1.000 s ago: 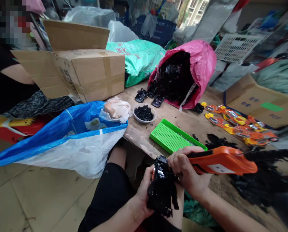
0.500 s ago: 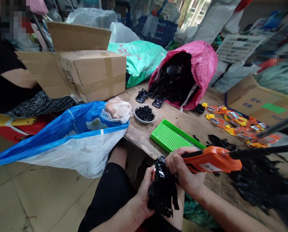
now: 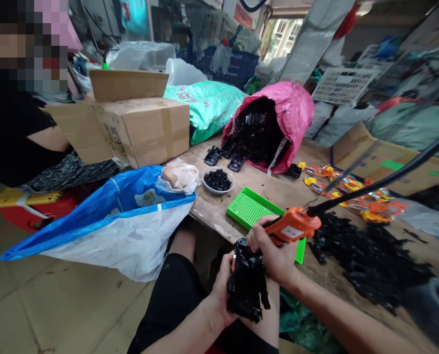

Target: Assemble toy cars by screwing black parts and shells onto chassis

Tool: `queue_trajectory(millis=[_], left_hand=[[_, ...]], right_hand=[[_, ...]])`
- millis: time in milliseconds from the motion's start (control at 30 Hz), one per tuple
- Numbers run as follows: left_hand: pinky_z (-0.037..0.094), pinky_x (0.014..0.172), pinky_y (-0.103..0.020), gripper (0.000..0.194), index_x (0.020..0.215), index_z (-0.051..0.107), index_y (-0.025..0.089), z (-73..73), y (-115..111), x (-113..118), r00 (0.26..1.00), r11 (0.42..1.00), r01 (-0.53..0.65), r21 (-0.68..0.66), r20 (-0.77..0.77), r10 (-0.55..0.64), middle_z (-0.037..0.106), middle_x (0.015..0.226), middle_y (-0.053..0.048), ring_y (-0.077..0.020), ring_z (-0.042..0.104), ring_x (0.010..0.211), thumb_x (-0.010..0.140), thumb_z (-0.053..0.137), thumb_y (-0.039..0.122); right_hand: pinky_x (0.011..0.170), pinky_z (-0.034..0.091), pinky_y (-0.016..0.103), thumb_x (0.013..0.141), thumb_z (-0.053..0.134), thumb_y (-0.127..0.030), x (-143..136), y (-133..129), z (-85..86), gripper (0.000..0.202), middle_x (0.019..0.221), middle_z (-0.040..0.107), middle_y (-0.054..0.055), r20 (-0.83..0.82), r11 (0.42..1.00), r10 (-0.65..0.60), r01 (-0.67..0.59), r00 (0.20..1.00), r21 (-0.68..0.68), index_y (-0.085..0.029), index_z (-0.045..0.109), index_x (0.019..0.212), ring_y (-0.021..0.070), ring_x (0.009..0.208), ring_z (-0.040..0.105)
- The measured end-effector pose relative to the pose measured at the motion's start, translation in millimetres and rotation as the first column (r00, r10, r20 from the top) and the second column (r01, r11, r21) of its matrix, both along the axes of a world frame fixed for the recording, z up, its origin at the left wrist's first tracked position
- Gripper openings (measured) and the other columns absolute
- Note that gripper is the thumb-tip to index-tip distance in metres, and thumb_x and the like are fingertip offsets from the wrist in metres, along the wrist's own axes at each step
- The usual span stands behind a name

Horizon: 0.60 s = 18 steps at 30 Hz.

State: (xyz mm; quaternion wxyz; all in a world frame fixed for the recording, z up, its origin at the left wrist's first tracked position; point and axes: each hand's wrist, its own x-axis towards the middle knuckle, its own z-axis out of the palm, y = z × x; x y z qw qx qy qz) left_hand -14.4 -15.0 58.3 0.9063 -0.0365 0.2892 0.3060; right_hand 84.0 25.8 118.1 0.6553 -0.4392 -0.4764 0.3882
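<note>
Lying on table (image 3: 281, 186): pink sack (image 3: 300, 113), black assemblies inside | loose black pieces (image 3: 374, 268) heaped | right hand (image 3: 276, 253) wrapped round orange corded power tool (image 3: 296, 225) | left hand (image 3: 221, 290) clasping black plastic assembly (image 3: 246, 287) above lap, doneness unclear

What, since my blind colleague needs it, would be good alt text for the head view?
The left hand holds a black part above the lap; the right hand grips an orange tool. On the table lie a green tray, a bowl of black pieces and a pink sack.
</note>
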Motion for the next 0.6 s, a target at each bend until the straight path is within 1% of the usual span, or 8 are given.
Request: queue_trajectory(millis=[100,167,233,300,400,500,600], left_hand=[[0.048,0.060,-0.029,0.054,0.082,0.072,0.010,-3.2,0.0,0.4,1.000,1.000,-0.011,0.003,0.020,0.011,0.070,0.062,-0.007,-0.0188,0.062,0.056,0.089,0.053,0.061],[0.049,0.058,-0.029,0.055,0.084,0.072,0.009,-5.5,-0.4,-0.1,1.000,1.000,-0.004,0.007,0.025,0.004,0.072,0.065,-0.008,-0.0198,0.064,0.056,0.090,0.051,0.060],[0.049,0.057,-0.031,0.060,0.088,0.073,0.007,-6.8,-0.7,-1.0,0.999,1.000,0.019,0.008,0.034,-0.020,0.073,0.068,-0.011,-0.0222,0.066,0.058,0.091,0.046,0.061],[0.048,0.056,-0.031,0.063,0.091,0.073,0.006,-7.8,-0.8,-1.8,0.998,0.999,0.037,0.011,0.040,-0.037,0.073,0.068,-0.012,-0.0226,0.066,0.057,0.091,0.045,0.062],[0.048,0.058,-0.029,0.057,0.090,0.073,0.008,-11.4,-0.5,-2.0,0.998,1.000,0.026,0.013,0.056,-0.027,0.074,0.069,-0.010,-0.0199,0.065,0.057,0.090,0.050,0.060],[0.050,0.063,-0.028,0.054,0.090,0.073,0.008,-18.1,0.2,-1.7,0.995,1.000,0.008,0.022,0.098,-0.010,0.075,0.073,-0.009,-0.0185,0.067,0.062,0.090,0.053,0.059],[0.051,0.067,-0.029,0.060,0.100,0.072,0.005,-24.8,0.7,-3.1,0.989,0.999,0.026,0.047,0.147,-0.033,0.075,0.077,-0.010,-0.0194,0.069,0.065,0.090,0.051,0.060]], right_hand=[[0.042,0.043,0.023,0.086,0.075,-0.028,5.2,2.1,24.4,0.021,0.049,0.049,-0.010,-0.106,0.996,-0.080,0.083,0.991,0.025,-0.021,0.055,0.089,0.0081,0.039,0.045],[0.042,0.043,0.023,0.084,0.077,-0.028,14.5,4.3,38.5,0.022,0.048,0.049,-0.010,-0.103,0.988,-0.127,0.134,0.987,0.069,-0.021,0.056,0.087,0.0083,0.039,0.045],[0.042,0.042,0.024,0.082,0.079,-0.029,26.2,7.9,47.8,0.024,0.048,0.049,-0.010,-0.065,0.978,-0.176,0.182,0.982,0.104,-0.021,0.057,0.085,0.0084,0.038,0.045],[0.041,0.041,0.024,0.081,0.081,-0.032,38.5,12.3,52.1,0.025,0.047,0.048,-0.010,-0.027,0.968,-0.223,0.225,0.974,0.107,-0.021,0.058,0.084,0.0086,0.038,0.044],[0.041,0.043,0.026,0.080,0.081,-0.038,55.5,18.6,52.9,0.027,0.049,0.049,-0.009,0.055,0.952,-0.297,0.291,0.953,0.099,-0.022,0.059,0.084,0.0106,0.039,0.047],[0.044,0.047,0.029,0.081,0.079,-0.043,68.8,22.7,54.5,0.028,0.052,0.054,-0.007,0.149,0.937,-0.345,0.331,0.927,0.110,-0.023,0.061,0.090,0.0145,0.043,0.054],[0.050,0.050,0.032,0.081,0.076,-0.042,77.5,26.4,60.9,0.027,0.057,0.060,-0.005,0.255,0.919,-0.394,0.372,0.883,0.130,-0.022,0.062,0.094,0.0177,0.051,0.061]])
